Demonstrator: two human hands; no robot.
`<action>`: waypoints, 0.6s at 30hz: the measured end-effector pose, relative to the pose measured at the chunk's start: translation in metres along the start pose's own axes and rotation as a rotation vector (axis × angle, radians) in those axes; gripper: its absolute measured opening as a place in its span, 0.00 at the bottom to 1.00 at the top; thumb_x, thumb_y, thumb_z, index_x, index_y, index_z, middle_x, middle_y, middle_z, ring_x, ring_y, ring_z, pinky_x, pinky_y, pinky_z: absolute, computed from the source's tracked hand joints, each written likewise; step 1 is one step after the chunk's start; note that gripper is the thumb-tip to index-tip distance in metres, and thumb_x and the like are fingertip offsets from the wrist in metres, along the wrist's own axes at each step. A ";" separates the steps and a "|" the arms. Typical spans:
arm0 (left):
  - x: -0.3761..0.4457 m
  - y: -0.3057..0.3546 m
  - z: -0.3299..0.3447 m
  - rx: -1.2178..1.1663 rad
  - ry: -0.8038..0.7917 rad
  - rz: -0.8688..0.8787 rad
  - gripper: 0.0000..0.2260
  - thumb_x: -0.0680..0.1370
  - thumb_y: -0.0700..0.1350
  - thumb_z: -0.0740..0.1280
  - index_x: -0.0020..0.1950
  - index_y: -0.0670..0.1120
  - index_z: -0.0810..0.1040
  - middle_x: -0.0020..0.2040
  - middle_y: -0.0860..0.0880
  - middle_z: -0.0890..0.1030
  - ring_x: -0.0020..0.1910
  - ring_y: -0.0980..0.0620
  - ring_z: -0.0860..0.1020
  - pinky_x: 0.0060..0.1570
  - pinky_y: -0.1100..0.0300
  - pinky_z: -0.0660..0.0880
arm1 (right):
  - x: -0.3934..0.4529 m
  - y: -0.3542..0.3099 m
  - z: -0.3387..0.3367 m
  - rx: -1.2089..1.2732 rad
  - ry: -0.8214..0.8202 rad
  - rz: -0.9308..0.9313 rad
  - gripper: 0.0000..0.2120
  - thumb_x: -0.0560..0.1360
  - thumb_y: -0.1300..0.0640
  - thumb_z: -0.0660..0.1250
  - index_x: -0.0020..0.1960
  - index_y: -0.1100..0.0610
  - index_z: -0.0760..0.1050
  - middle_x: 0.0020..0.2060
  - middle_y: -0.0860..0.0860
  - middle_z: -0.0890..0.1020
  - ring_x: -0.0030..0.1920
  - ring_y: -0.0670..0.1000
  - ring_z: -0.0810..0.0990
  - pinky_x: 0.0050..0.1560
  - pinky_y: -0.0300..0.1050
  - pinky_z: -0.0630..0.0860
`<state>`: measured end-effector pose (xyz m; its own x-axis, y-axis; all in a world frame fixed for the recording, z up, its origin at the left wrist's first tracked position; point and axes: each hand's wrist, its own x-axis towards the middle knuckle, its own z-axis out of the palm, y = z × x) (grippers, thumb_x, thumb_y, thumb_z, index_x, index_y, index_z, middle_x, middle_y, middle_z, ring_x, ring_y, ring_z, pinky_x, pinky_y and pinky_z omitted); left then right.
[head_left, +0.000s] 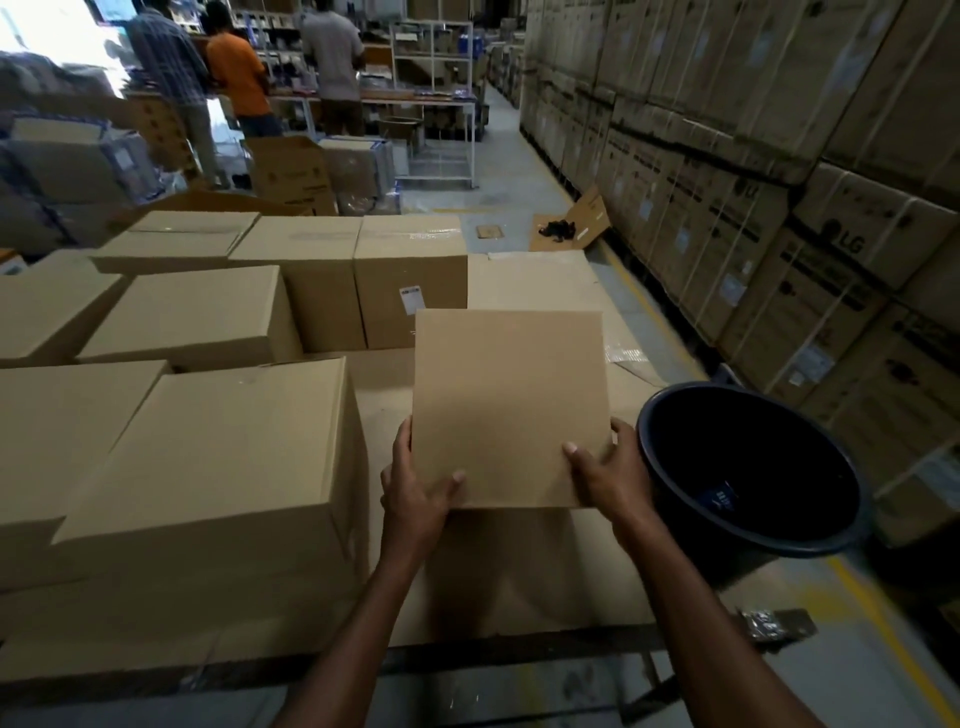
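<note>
A flat square piece of brown cardboard (509, 400) is held up over the cardboard-covered table (545, 582). My left hand (415, 491) grips its lower left corner, thumb on the front face and fingers behind. At the lower right corner my right hand (605, 475) holds it the same way, thumb on top. The underside of the cardboard is hidden.
Several closed brown boxes (208, 467) fill the table to the left and back. A dark round bin (753, 467) stands at the table's right edge. Tall stacked cartons (779, 182) wall the right side of the aisle. People (239, 73) stand at shelves far back.
</note>
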<state>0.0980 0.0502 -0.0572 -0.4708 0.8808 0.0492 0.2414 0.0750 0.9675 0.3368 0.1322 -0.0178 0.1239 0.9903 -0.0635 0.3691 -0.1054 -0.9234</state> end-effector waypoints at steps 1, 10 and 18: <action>-0.011 -0.004 -0.002 -0.008 0.004 0.019 0.43 0.70 0.58 0.76 0.79 0.68 0.55 0.75 0.52 0.69 0.72 0.46 0.71 0.66 0.40 0.75 | -0.012 0.007 0.000 0.017 0.007 0.008 0.33 0.74 0.50 0.78 0.73 0.48 0.66 0.61 0.51 0.79 0.60 0.55 0.80 0.62 0.60 0.80; -0.063 -0.062 -0.006 0.013 0.030 -0.045 0.45 0.70 0.36 0.80 0.75 0.65 0.59 0.72 0.53 0.69 0.70 0.50 0.73 0.66 0.54 0.72 | -0.086 0.084 0.006 -0.060 -0.074 0.099 0.39 0.71 0.57 0.80 0.72 0.41 0.62 0.59 0.48 0.81 0.58 0.53 0.80 0.57 0.57 0.81; -0.065 -0.124 -0.006 -0.056 -0.041 -0.111 0.34 0.66 0.55 0.80 0.69 0.69 0.70 0.66 0.50 0.77 0.64 0.46 0.80 0.62 0.38 0.78 | -0.085 0.105 0.003 -0.049 -0.127 0.142 0.37 0.70 0.62 0.80 0.73 0.48 0.67 0.57 0.51 0.81 0.57 0.57 0.80 0.50 0.48 0.75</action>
<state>0.0933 -0.0196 -0.1785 -0.4571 0.8868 -0.0683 0.1409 0.1480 0.9789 0.3621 0.0373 -0.1104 0.0620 0.9684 -0.2415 0.4007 -0.2457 -0.8827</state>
